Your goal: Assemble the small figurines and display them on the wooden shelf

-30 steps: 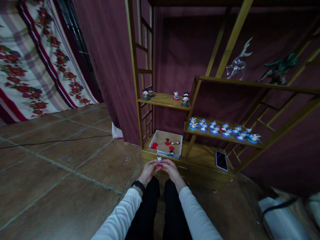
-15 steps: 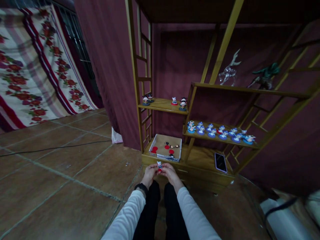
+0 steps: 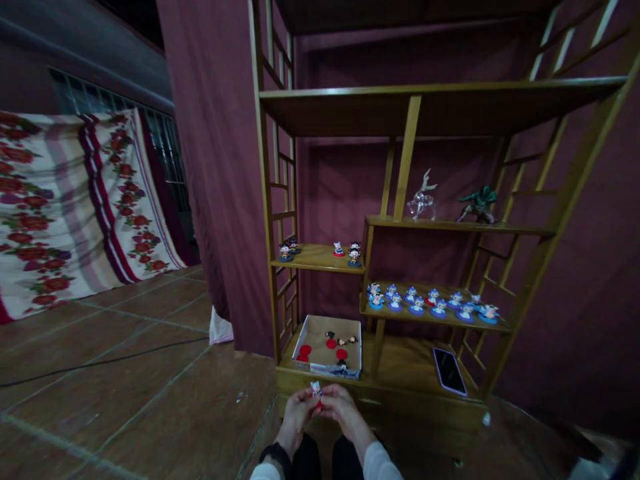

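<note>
Between my two hands is a small white figurine [image 3: 315, 387] with a red base, upright, in front of the shelf unit. My left hand [image 3: 299, 408], with a dark band at the wrist, is closed on its left side. On the other side, my right hand [image 3: 338, 406] pinches it too, its fingers at the red base. Just beyond them, an open shallow box [image 3: 320, 325] holds several dark-haired little figures [image 3: 342, 342] and several red discs [image 3: 305, 350].
The wooden shelf unit [image 3: 320, 266] carries dark-haired figurines on its left board and rows of blue-based figurines [image 3: 417, 305] on the right. Above stand a clear deer [image 3: 423, 200] and a green-caped figure [image 3: 479, 203]. A phone [image 3: 449, 371] lies low right.
The camera has tilted up, so the shelf and box sit lower in view and an upper board shows. Both hands still hold the figurine before the box.
</note>
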`<state>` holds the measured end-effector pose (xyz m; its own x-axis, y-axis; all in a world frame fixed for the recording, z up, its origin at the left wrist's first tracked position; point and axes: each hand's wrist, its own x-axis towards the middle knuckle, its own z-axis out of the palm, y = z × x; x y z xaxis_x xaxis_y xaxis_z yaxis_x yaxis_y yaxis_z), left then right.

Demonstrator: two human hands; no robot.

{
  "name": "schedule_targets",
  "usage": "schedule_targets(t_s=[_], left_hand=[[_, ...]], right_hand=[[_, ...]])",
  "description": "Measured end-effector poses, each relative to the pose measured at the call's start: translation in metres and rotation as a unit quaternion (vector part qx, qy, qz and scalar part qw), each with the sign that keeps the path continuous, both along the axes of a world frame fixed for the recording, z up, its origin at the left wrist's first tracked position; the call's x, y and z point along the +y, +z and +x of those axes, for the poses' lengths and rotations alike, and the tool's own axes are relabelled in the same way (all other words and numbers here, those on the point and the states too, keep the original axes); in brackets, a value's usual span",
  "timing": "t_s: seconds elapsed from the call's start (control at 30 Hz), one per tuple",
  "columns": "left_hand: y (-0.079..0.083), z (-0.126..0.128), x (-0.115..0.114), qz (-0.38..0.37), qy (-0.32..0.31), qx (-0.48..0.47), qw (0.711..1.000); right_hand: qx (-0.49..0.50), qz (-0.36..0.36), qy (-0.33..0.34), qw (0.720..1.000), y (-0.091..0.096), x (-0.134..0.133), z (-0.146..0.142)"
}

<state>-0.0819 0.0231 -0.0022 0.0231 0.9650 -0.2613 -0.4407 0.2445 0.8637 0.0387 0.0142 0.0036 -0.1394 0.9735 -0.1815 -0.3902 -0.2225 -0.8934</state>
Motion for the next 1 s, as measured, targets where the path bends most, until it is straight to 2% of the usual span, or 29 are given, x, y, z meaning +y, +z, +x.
schedule_targets(t_s=[0.2,0.4,0.63,0.87,1.0], left_hand=[[-0.002,0.002,-0.001,0.009,0.016,0.002,1.000],[0.001,0.005,-0.003,-0.001,0.028,0.024,0.999],[0.002,0.007,-0.004,0.018,0.019,0.013,1.000],[0.003,0.007,-0.008,-0.001,0.048,0.044,0.998],[0.004,0.006,-0.007,-0.008,0.029,0.061,0.998]], right_hand=[[-0.014,0.003,0.014,1.000,0.004,-0.003,0.001],[-0.016,-0.013,-0.011,1.000,0.008,-0.005,-0.002],[-0.009,0.008,-0.050,0.999,0.002,-0.004,-0.007],[-0.010,-0.008,-0.042,0.999,0.000,-0.006,-0.010],[-0.004,-0.008,-0.044,0.999,-0.003,-0.007,-0.007]])
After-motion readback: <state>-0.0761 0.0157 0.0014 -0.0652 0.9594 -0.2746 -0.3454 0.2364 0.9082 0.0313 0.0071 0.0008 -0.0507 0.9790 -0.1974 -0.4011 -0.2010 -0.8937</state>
